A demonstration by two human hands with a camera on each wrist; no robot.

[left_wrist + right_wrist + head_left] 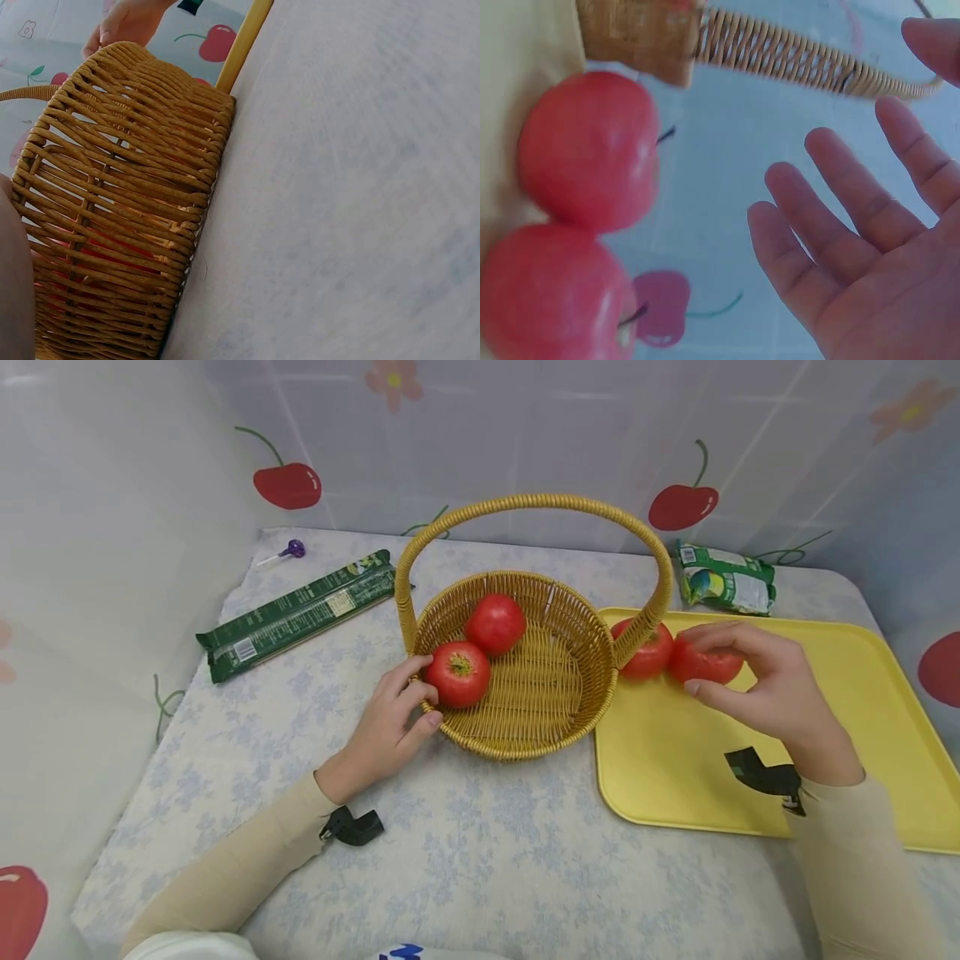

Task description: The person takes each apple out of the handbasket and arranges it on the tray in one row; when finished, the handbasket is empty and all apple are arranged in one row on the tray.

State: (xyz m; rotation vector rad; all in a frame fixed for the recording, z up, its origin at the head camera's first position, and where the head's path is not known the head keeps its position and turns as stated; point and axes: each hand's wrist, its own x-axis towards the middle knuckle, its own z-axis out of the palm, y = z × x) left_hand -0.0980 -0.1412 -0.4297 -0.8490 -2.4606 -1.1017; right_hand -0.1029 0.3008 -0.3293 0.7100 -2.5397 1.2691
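A round wicker basket with a tall handle has two red apples inside, one at the left rim and another just behind it. My left hand grips the basket's left rim, fingers over the edge and thumb outside. Two more red apples lie side by side on the yellow tray; the basket handle partly covers one from above. Over the right-hand apple hovers my right hand, its fingers spread and apart from the fruit in the right wrist view.
A long green packet lies left of the basket, with a purple lollipop behind it. Behind the tray sits a crumpled green-and-white packet. The basket handle arches high, its right foot close to the tray's apples.
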